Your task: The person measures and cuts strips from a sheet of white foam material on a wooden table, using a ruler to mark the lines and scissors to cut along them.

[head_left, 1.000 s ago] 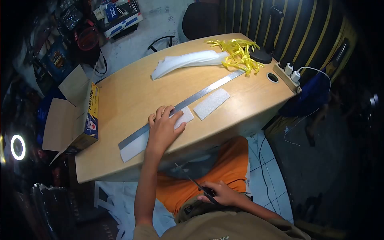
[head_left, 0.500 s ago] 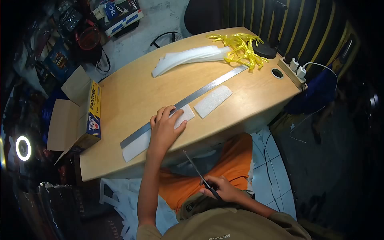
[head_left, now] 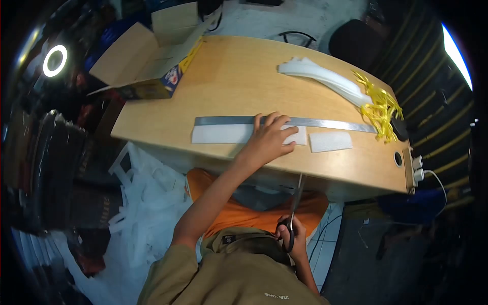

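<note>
My left hand [head_left: 269, 137] lies with spread fingers across a metal ruler [head_left: 325, 123] and a long white foam strip [head_left: 221, 134] on the wooden table. The ruler runs along the strip's far edge. A shorter piece of white foam [head_left: 331, 142] lies to the right, a small gap away. Below the table's front edge, over my lap, my right hand [head_left: 295, 233] is closed round the handles of a pair of scissors [head_left: 296, 203], whose blades point up toward the table.
An open cardboard box [head_left: 147, 66] stands at the table's left end. White foam strips [head_left: 325, 77] and yellow ribbons [head_left: 380, 107] lie at the back right, near a power strip [head_left: 408, 168]. White scraps [head_left: 140, 203] cover the floor at left.
The view has turned, so the table now runs more level across the frame. My left hand remains on the ruler and strip. The scissors now point more steeply upward in my right hand.
</note>
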A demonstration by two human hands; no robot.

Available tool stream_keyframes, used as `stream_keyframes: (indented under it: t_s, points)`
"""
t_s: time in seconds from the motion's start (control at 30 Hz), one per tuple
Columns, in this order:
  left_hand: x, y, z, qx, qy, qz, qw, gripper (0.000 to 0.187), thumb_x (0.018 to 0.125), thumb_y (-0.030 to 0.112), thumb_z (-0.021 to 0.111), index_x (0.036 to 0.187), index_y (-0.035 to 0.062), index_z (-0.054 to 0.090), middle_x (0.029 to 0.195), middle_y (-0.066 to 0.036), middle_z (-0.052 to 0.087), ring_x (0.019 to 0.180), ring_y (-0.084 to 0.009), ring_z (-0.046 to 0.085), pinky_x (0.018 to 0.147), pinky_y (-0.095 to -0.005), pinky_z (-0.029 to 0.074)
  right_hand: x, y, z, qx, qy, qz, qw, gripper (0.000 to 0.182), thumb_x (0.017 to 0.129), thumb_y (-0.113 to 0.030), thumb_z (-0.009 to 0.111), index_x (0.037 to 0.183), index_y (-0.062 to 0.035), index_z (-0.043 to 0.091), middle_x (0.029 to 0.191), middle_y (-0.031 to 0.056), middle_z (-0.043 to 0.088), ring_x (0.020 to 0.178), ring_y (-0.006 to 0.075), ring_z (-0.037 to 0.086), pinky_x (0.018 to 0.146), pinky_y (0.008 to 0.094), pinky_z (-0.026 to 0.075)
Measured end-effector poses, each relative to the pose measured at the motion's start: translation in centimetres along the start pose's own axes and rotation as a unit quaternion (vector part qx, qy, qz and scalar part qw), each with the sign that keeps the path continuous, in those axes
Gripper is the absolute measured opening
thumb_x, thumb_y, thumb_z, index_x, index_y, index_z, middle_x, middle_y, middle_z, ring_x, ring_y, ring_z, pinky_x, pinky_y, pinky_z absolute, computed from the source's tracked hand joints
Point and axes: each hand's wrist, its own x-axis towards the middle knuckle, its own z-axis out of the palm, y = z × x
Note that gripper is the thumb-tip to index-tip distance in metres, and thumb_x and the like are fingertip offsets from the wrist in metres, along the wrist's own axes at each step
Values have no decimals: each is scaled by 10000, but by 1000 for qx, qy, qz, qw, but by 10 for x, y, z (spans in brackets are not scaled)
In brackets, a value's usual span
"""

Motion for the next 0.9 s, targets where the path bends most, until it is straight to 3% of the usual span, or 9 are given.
stream_keyframes:
  t_s: [0.07,0.1,0.23,0.43,0.57,0.9]
  points:
    - [0,1,1,-17,-6,6,1000,382,897,355,705,1225,161,721,1386,-107,568,1400,-282,422,1148,-605,236,2,1,-4,28,17,1,999,290,982,-221,694,1099,24,590,787,29,601,656,102,591,616,260,497]
    - [-1,2,1,-15,-4,-1,1000,382,899,358,703,1225,161,721,1385,-109,570,1399,-284,423,1150,-607,225,4,-3,-1,15,19,-15,1000,266,1012,-229,635,1076,23,579,726,36,581,631,106,583,582,248,477]
    - [-1,2,2,-14,0,-1,1000,385,898,363,703,1225,161,721,1379,-108,573,1399,-286,424,1153,-611,218,7,-4,-2,-2,16,-23,1000,268,1010,-233,639,1072,21,581,723,35,579,629,104,582,581,246,476]
    - [0,1,5,-18,3,16,1000,390,892,364,710,1222,158,719,1368,-108,578,1394,-287,432,1148,-614,230,5,-1,1,29,18,16,999,219,991,-158,675,1094,14,587,752,14,584,648,80,569,608,244,472]
    - [1,2,4,15,14,6,1000,370,882,342,718,1207,165,725,1348,-87,585,1360,-260,466,1154,-563,259,3,0,2,11,21,11,1000,205,988,-171,687,1076,-1,614,743,6,591,648,73,585,588,240,484]
    - [1,7,-2,16,4,2,1000,350,868,314,720,1186,166,721,1332,-55,576,1346,-250,474,1149,-562,268,8,-8,-1,-11,25,11,1000,263,995,-234,690,1085,0,615,751,8,611,628,78,600,592,244,515]
